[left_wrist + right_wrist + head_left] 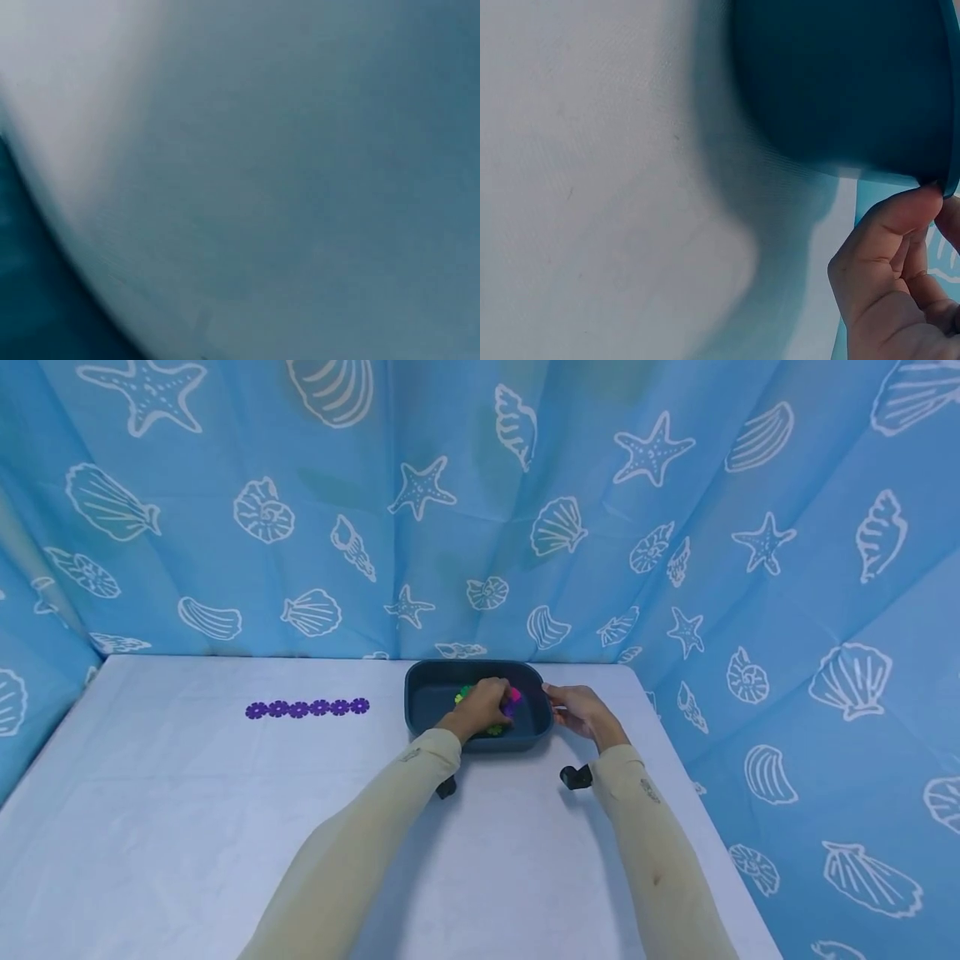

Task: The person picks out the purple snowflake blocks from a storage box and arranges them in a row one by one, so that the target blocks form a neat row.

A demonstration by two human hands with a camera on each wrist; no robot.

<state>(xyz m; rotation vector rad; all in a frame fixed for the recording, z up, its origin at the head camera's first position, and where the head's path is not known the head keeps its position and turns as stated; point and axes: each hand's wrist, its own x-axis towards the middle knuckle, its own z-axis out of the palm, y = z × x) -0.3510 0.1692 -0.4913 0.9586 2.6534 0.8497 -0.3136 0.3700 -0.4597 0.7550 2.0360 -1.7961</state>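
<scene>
A dark blue-grey rectangular tub (423, 714) with rounded corners stands near the table's back edge. Bright flower-shaped discs lie in it, among them a pink one (515, 694), a purple one (510, 708) and a green one (495, 729). My left hand (480, 706) reaches in over these discs with bent fingers; whether it grips one is hidden. At the tub's right end, my right hand (581, 710) pinches the rim between thumb and fingers, as the right wrist view shows too. Left of the tub, several purple flower discs (298, 709) form a horizontal row.
A white cloth (187, 818) covers the table. Behind and to the right hangs a blue curtain (465, 552) with white seashells and starfish. Black wrist cameras (576, 777) stick out below both forearms. The left wrist view holds only blurred cloth and a dark tub edge (37, 277).
</scene>
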